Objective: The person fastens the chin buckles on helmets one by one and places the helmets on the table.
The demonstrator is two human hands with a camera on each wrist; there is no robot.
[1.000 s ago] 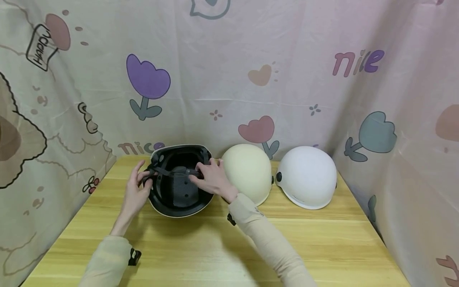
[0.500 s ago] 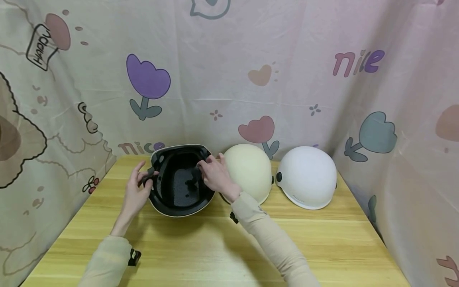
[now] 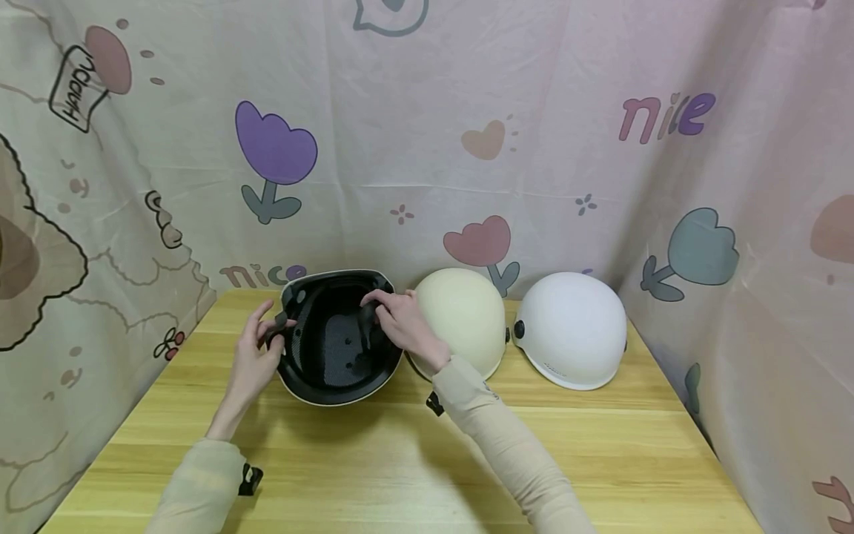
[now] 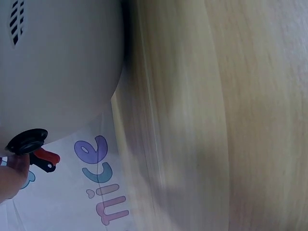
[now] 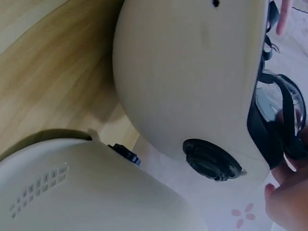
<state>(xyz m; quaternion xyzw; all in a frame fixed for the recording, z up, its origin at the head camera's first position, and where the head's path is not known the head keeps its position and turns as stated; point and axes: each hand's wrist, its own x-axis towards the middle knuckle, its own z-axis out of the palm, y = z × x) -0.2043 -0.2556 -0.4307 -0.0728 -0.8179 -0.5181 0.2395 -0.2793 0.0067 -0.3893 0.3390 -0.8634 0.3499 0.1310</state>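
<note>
A helmet lies upside down on the table, its black lining facing up. At its left edge my left hand pinches a black part of the chin strap. In the left wrist view a red-and-black buckle piece shows beside the fingers, near a round black side fitting. My right hand holds the strap's other side, with black pieces hanging into the shell. The right wrist view shows black strap loops at the fingers; the fingertips' exact hold is partly hidden.
A cream helmet stands dome up directly right of the upturned one, behind my right forearm. Further right sits a white helmet. Wooden tabletop stretches in front, and a printed curtain hangs behind.
The chin strap spanned the helmet's opening one second ago; now it is parted. My right hand has moved slightly right and up with its side. My left hand has stayed in place.
</note>
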